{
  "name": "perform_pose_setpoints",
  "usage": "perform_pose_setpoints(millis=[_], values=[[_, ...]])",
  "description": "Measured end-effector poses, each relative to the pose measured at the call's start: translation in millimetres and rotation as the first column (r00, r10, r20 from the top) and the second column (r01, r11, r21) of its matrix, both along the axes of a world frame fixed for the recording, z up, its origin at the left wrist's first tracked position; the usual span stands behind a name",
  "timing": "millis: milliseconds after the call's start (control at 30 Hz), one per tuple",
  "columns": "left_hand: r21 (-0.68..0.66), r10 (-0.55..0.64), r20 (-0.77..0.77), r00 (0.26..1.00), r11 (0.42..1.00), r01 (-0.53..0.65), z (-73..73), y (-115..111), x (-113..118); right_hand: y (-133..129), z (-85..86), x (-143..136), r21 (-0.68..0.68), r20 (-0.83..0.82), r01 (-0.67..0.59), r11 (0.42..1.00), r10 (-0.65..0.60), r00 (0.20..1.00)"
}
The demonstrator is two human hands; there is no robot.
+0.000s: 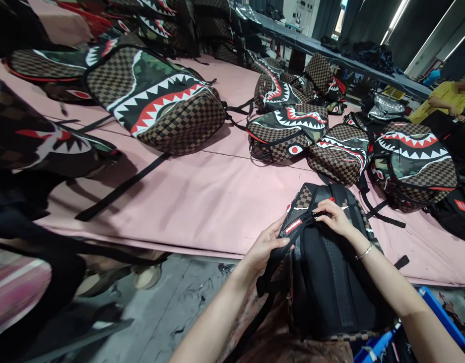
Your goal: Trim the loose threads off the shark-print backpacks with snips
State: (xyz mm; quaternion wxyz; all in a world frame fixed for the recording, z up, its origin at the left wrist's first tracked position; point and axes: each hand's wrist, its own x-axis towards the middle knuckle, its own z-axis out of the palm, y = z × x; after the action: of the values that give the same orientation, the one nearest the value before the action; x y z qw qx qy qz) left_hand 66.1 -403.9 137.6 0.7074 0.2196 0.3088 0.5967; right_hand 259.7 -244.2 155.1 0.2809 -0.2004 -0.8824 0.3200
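A black-backed backpack (330, 282) with brown checkered panels leans at the table's front edge, its padded back facing me. My left hand (272, 239) is closed around one of its black shoulder straps, next to a small red label (292, 228) with white lettering. Near the top of the same strap, my right hand (332, 217) pinches with thumb and fingers; the small dark part between them is too small to make out. A bracelet (363, 251) circles the right wrist.
Several shark-mouth backpacks (156, 101) lie across the pink-covered table (202, 201), with more to the right (413, 161). Blue plastic bars (442, 315) stand below at the right. A person in a yellow top (444, 98) is at the far right. Dark scraps litter the grey floor (168, 297).
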Motion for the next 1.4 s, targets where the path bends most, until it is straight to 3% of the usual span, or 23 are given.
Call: perform_pose_setpoints(millis=[267, 433, 867, 1100, 1400], values=[[0.038, -0.038, -0.006, 0.999, 0.999, 0.038, 2.1, -1, -1, 6, -8.2, -9, 0.053, -0.025, -0.097, 0.994, 0.098, 0.995], [0.044, -0.039, -0.014, 0.999, 0.998, 0.039, 3.1, 0, -2, 7, -11.7, -9, 0.016, -0.023, -0.113, 0.994, 0.113, 0.993], [0.057, -0.038, -0.02, 0.999, 0.998, 0.039, -1.0, 1, -1, 4, -7.8, -12, 0.074, 0.008, -0.127, 0.989, 0.127, 0.992], [0.056, -0.053, -0.059, 0.997, 0.997, 0.057, 3.8, 3, 2, 2, -1.8, -16, 0.063, 0.028, -0.182, 0.981, 0.18, 0.983], [0.029, -0.031, -0.121, 0.992, 0.999, 0.035, 7.4, 6, 6, -7, 9.9, -18, 0.169, 0.132, -0.241, 0.956, 0.221, 0.966]])
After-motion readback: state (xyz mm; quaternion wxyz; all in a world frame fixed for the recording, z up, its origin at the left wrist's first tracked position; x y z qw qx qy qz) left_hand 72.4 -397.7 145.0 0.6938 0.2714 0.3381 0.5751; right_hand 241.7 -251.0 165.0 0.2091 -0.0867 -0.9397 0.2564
